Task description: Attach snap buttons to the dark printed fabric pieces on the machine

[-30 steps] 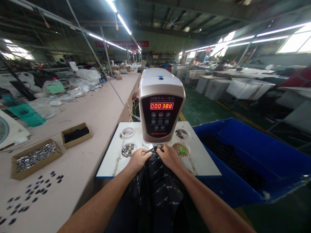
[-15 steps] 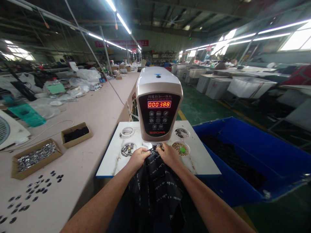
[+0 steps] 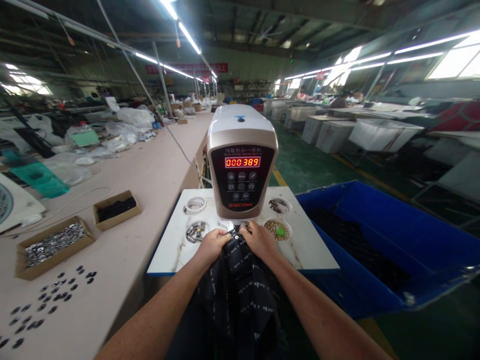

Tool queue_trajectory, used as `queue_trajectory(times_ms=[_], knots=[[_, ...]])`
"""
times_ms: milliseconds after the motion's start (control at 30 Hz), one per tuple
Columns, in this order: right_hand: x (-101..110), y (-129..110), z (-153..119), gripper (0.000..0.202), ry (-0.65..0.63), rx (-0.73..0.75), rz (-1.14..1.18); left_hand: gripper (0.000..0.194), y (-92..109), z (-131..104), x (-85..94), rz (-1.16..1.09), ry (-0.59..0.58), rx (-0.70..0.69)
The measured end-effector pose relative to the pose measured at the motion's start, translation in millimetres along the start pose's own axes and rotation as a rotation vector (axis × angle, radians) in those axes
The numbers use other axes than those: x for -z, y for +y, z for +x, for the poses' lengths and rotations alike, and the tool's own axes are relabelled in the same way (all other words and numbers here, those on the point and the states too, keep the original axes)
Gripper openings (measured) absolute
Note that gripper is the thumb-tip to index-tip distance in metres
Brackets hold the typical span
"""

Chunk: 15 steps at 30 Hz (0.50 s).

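Observation:
Black fabric with white printed lettering (image 3: pixel 243 270) hangs from the machine's small worktop down over my lap. My left hand (image 3: pixel 213 246) pinches its upper edge on the left, and my right hand (image 3: pixel 259 240) grips it on the right. Between them a small shiny metal snap (image 3: pixel 236 237) shows on the cloth. Both hands are just under the head of a button-attaching machine (image 3: pixel 243 165), whose red display reads 000389. Its pressing tip is partly hidden behind my fingers.
The white worktop (image 3: pixel 168 255) has round wells holding rings, metal parts and brass-coloured pieces with a green item. At left, a long table (image 3: pixel 123 260) carries a carton of metal caps (image 3: pixel 54 245), a carton of black pieces (image 3: pixel 116 210) and loose dark discs. A blue bin (image 3: pixel 375 200) holding dark cloth stands right.
The display has gone from 388 to 389. The cloth's edge has come slightly toward me, and a metal snap now shows between my hands. Both hands keep their hold.

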State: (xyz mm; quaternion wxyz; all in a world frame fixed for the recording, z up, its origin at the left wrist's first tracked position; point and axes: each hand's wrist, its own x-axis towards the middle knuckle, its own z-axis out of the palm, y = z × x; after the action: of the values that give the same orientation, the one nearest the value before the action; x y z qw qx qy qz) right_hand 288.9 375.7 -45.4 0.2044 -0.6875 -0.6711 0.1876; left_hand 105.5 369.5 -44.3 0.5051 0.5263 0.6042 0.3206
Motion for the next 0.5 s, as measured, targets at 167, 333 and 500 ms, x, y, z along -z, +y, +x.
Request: queue_trajectory(times_ms=[167, 333, 500], knots=[[3, -2, -1, 0.027, 0.008, -0.011, 0.078, 0.03, 7, -3, 1.3, 0.086, 0.025, -0.045], [22, 2, -6, 0.019, 0.043, -0.001, 0.245, 0.055, 7, -32, 11.5, 0.185, 0.153, -0.145], [66, 46, -35, 0.025, 0.143, -0.107, 0.456, 0.056, -36, -82, 53.1, 0.368, 0.432, -0.407]])
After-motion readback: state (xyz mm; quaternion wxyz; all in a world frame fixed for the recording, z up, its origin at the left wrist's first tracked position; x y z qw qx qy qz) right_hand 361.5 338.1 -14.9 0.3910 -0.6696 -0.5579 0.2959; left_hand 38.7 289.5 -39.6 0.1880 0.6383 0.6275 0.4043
